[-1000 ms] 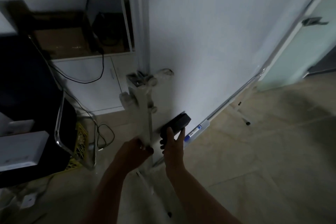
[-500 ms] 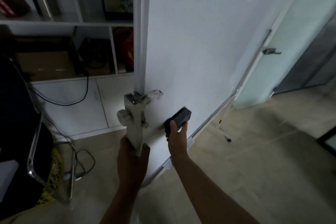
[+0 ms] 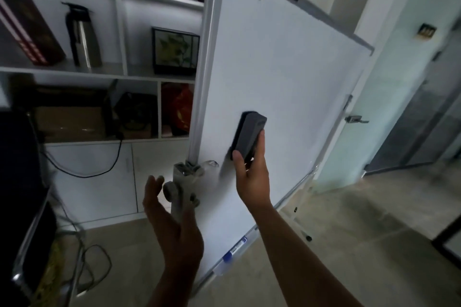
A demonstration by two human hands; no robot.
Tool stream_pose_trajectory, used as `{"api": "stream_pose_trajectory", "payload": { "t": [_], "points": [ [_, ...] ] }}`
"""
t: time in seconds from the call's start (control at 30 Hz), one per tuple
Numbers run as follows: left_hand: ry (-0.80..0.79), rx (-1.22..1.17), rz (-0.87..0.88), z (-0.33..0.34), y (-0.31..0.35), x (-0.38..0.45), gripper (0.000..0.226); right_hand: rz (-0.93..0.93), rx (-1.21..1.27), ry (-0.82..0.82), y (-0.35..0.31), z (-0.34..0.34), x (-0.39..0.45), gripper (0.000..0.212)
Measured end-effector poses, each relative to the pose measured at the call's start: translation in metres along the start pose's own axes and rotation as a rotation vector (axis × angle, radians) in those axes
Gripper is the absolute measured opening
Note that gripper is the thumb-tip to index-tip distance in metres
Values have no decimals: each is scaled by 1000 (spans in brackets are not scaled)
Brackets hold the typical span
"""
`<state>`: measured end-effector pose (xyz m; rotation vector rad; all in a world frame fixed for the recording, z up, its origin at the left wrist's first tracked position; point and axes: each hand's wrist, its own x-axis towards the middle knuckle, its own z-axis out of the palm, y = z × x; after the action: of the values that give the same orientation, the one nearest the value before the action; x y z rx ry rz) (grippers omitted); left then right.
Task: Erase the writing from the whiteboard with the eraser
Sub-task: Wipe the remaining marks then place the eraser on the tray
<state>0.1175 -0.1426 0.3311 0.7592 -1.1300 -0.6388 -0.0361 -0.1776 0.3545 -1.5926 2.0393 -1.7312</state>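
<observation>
Head view, 1 eraser (image 3: pixel 249 132) on 1 whiteboard (image 3: pixel 287 62), 2 hands

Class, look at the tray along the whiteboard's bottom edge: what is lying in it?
A blue-capped marker lies in the tray below the whiteboard. Nothing else shows there, though the right forearm hides part of the tray.
</observation>
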Motion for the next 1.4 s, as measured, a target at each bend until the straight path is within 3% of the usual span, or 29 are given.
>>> {"api": "stream_pose_trajectory", "payload": {
  "t": [0.07,0.17,0.23,0.27,0.33,0.47,0.5,0.6,0.63,0.73,0.77,0.87,0.9,1.0,1.03,1.17,1.3,1.4],
  "points": [
    [-31,164,63,3,20,19,68,59,19,51,-5,-8,14,73],
    [-182,441,155,17,43,43,72,-176,-105,0,-22,-17,13,75],
    [-271,462,160,30,55,57,75,-304,-259,-14,-21,-20,23,75],
    [-288,449,146,35,58,61,79,-248,-240,20,-20,-21,29,75],
    [-271,439,132,43,66,64,83,-138,-209,88,-25,-24,38,74],
    [-235,436,154,60,74,63,89,-505,-348,-43,-35,-21,34,78],
    [-218,433,172,64,74,64,89,-513,-374,-36,-30,-24,42,77],
    [-140,436,199,74,73,65,89,-104,-173,125,-27,-28,62,73],
    [-104,431,202,77,73,65,88,-124,-179,119,-31,-30,64,73],
    [-40,404,220,87,67,66,90,-501,-270,23,-21,-26,57,70],
    [-29,404,231,91,64,67,90,-530,-322,23,-10,-28,65,69],
    [28,436,289,102,51,67,88,-72,-168,132,10,-33,77,73],
    [60,450,311,104,48,67,87,-63,-158,121,12,-34,77,74],
    [127,495,313,109,43,71,87,-411,-267,-42,36,-27,63,73],
    [160,536,331,115,40,69,86,-449,-319,-69,51,-28,67,72],
    [277,666,387,137,34,57,81,90,-12,-38,94,-36,73,75],
    [311,722,436,157,23,47,78,278,179,-122,138,-51,63,74],
    [185,628,510,187,9,19,74,497,235,-164,185,-67,46,66]
  ]
}}
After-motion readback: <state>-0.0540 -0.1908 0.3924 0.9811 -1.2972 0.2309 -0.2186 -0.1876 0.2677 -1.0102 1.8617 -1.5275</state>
